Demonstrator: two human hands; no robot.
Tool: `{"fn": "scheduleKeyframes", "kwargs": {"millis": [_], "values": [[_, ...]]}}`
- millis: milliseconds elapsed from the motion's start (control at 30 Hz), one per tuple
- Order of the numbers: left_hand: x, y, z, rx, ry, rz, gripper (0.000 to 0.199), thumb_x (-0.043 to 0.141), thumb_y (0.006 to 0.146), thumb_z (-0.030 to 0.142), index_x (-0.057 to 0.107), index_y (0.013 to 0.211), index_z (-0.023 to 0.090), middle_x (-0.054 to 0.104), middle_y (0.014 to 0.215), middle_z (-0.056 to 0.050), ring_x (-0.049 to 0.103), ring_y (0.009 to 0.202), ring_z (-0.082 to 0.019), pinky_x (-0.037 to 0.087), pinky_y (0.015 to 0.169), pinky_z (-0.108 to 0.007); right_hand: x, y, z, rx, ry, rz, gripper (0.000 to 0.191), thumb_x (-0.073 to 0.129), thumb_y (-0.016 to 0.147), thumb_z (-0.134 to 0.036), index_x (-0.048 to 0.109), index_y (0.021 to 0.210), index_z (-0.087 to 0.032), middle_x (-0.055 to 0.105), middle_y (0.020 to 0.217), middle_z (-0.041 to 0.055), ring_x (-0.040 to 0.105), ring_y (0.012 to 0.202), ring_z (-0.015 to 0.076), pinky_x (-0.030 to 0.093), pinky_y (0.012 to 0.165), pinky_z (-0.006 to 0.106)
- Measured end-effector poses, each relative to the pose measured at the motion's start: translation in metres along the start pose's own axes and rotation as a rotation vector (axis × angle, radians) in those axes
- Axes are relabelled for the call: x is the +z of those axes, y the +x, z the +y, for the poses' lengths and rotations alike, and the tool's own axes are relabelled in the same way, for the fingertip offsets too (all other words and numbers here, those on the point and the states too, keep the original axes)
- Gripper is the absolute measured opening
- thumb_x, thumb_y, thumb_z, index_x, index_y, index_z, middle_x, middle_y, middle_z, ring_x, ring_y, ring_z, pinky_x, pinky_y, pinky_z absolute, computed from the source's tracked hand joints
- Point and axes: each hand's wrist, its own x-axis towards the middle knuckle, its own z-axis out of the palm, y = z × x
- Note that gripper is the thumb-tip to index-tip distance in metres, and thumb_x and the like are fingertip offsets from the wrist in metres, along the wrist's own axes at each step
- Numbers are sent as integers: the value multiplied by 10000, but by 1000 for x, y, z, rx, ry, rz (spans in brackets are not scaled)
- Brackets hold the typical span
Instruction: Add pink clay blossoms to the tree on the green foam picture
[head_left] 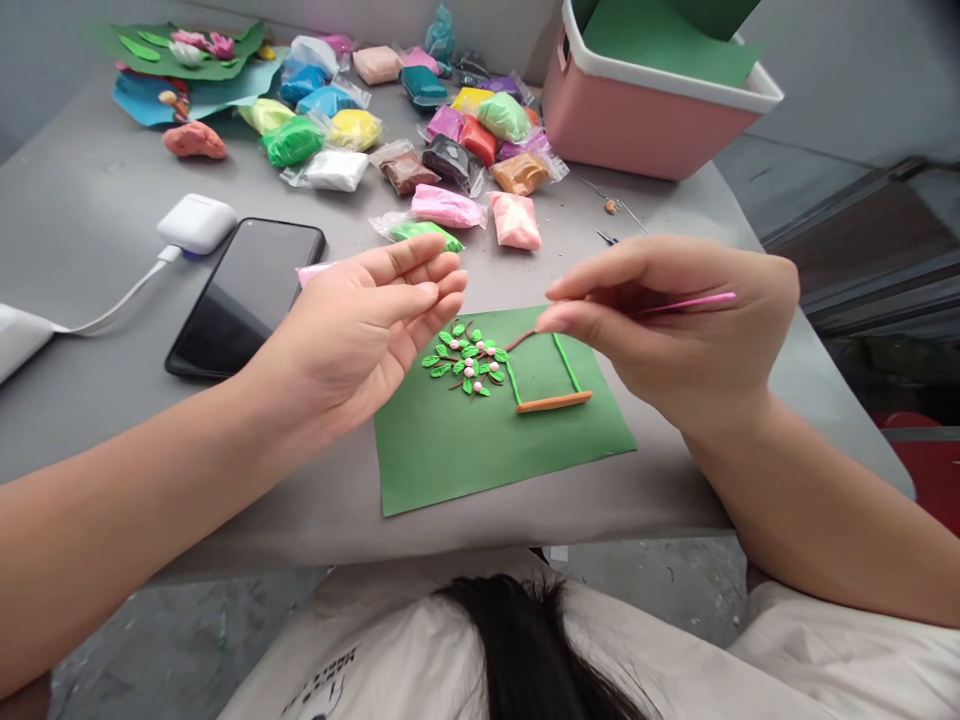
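My left hand (pixel 367 335) is held palm up over the left part of the green sheet (pixel 465 455), fingers loosely curled with nothing visible in them. To its right, my right hand (pixel 682 335) pinches thumb and forefinger together around a thin pink stick (pixel 701 302); whether anything else is between the fingertips is hidden. On the sheet is a clay branch with green leaves (pixel 469 360) and small pink balls. Beside it, an orange-brown clay bar (pixel 555 402) joins two green clay strands (pixel 568 362), shaped like a swing.
Several bags of coloured clay (pixel 450 205) lie across the back. A pink basket (pixel 637 110) holds green sheets at the back right. On the left are a phone (pixel 240 290) and a white earbud case (pixel 196 222) on a cable. Small metal tools (pixel 611 205) lie near the basket.
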Motion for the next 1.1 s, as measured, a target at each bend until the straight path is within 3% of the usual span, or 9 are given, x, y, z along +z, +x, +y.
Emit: {"fn": "scheduleKeyframes", "kwargs": {"millis": [100,200,367,467,533,667,800,933,1100], "values": [[2,0,1,-35,-10,5,273,555,947,-46,711,1093,125,700,817,-3,706,739,-60,595,810,-148,0,-1,0,21,-36,51,188,845,852,-153,862,947,-314,837,811,-40,716,626,148,534,542,322],[1,1,0,-43,-6,10,248,479,1037,30,708,1096,105,713,800,-17,689,684,-58,593,729,-148,1,-1,0,10,-28,42,143,839,867,-182,862,904,-318,810,724,-54,670,564,131,485,490,310],[0,3,-2,-67,44,25,506,459,847,-139,695,1207,127,714,855,-2,673,686,-43,575,715,-130,2,0,0,25,-34,73,209,824,832,-112,859,919,-298,850,847,-33,647,573,127,534,568,333],[1,4,-2,-71,37,8,504,458,751,-175,704,1073,124,687,824,8,665,699,-43,559,719,-123,2,1,1,49,-21,61,84,833,884,-208,835,829,-271,766,676,-43,521,482,92,451,490,303],[1,4,-2,-67,24,-8,421,457,745,-177,684,938,120,671,787,7,657,688,-44,547,702,-124,2,2,2,61,-69,60,141,899,845,-316,796,758,-274,688,606,-58,472,468,87,382,444,290],[1,3,-1,-82,-14,7,289,504,802,-123,657,847,117,661,758,-3,648,690,-49,544,705,-133,1,1,5,78,-133,91,126,856,888,-434,827,892,-311,794,770,-37,602,538,118,501,506,304],[0,1,-1,-114,14,28,131,614,858,13,691,879,118,702,781,-39,663,722,-96,543,719,-189,1,-1,7,101,-135,53,158,844,902,-411,811,786,-309,716,622,-53,558,485,110,478,463,287],[0,0,0,-142,76,11,113,615,924,109,704,856,124,722,741,-40,632,671,-106,499,664,-216,2,-1,5,110,-148,92,129,879,864,-425,824,865,-309,779,731,-42,610,545,125,525,507,302],[0,1,0,-113,71,11,234,540,987,171,709,833,123,705,699,-34,591,609,-92,453,617,-210,4,-1,0,82,-149,110,221,846,906,-322,777,703,-271,640,538,-61,458,444,81,378,453,290]]}}
